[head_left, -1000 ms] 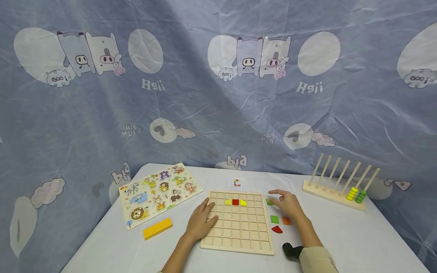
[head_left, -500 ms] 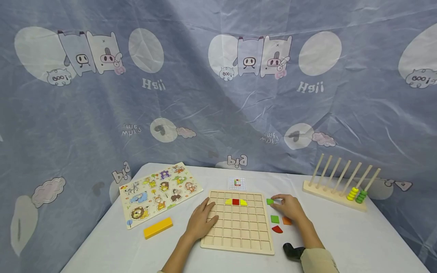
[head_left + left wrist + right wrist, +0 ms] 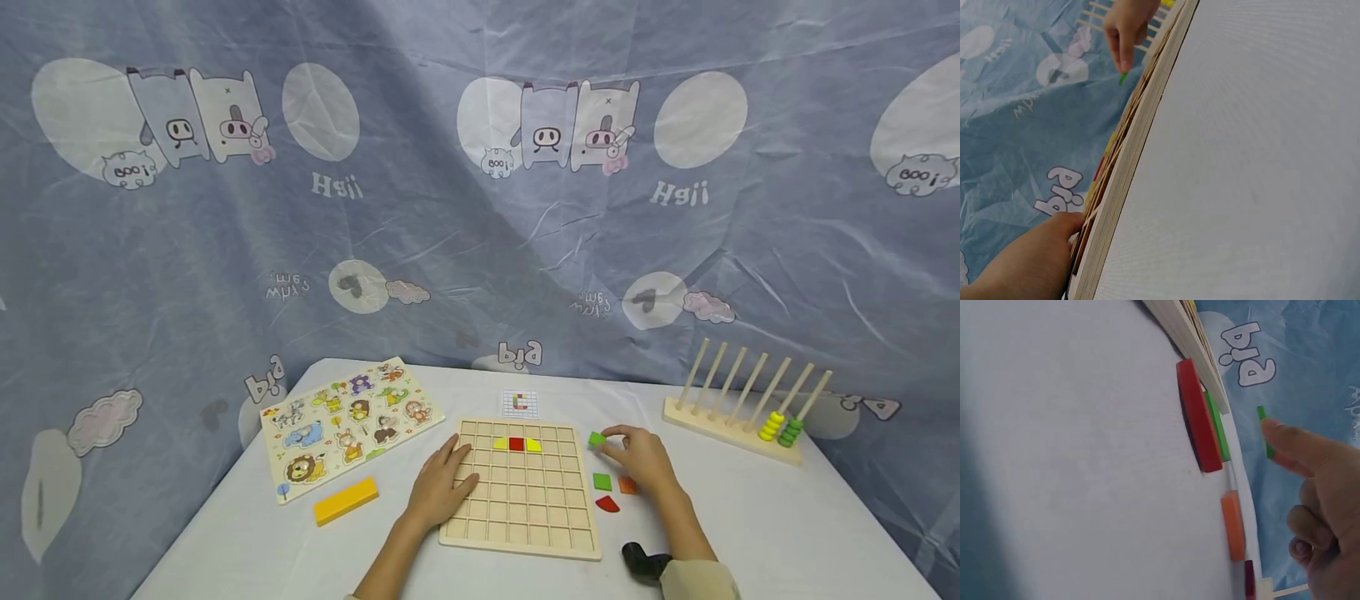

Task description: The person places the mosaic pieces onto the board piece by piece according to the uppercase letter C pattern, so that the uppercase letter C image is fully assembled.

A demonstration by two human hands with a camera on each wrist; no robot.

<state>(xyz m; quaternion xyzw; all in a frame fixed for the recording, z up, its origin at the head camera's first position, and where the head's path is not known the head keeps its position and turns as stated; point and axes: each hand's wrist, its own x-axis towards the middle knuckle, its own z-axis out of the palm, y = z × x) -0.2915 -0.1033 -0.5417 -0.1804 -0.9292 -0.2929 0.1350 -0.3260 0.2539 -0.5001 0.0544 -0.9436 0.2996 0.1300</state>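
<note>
Blue-grey curtain (image 3: 420,225) with cartoon pig prints behind, white surface (image 3: 247,550) below. Landmark: wooden grid board (image 3: 540,517).

Right hand (image 3: 645,458): thumb and index pinching a green square tile (image 3: 597,439), other fingers curled in. Tile is lifted clear of the surface, just off the board's right edge, toward its far corner. Left hand (image 3: 438,492): fingers relaxed and extended, resting on the board's left edge, nothing grasped.

On the board, toward its far edge: red square (image 3: 517,444) between two yellow curved-edge pieces (image 3: 533,446). Just right of the board: second green square (image 3: 602,482), orange square (image 3: 627,485) beside it, red wedge (image 3: 607,504) nearer the person. Right wrist view also catches a dark red piece (image 3: 1250,580) past the orange one, cropped.

Further out: printed pattern card (image 3: 520,404) just beyond the board's far edge. Black curved object (image 3: 645,564) off its near right corner, by the beige sleeve (image 3: 699,580); can't tell what it is. Left of the board: animal puzzle board (image 3: 333,425), yellow-orange block (image 3: 346,501) nearer. Well right of the board: wooden peg rack (image 3: 727,431), yellow beads (image 3: 771,427) and green beads (image 3: 791,432) on its two rightmost pegs.
</note>
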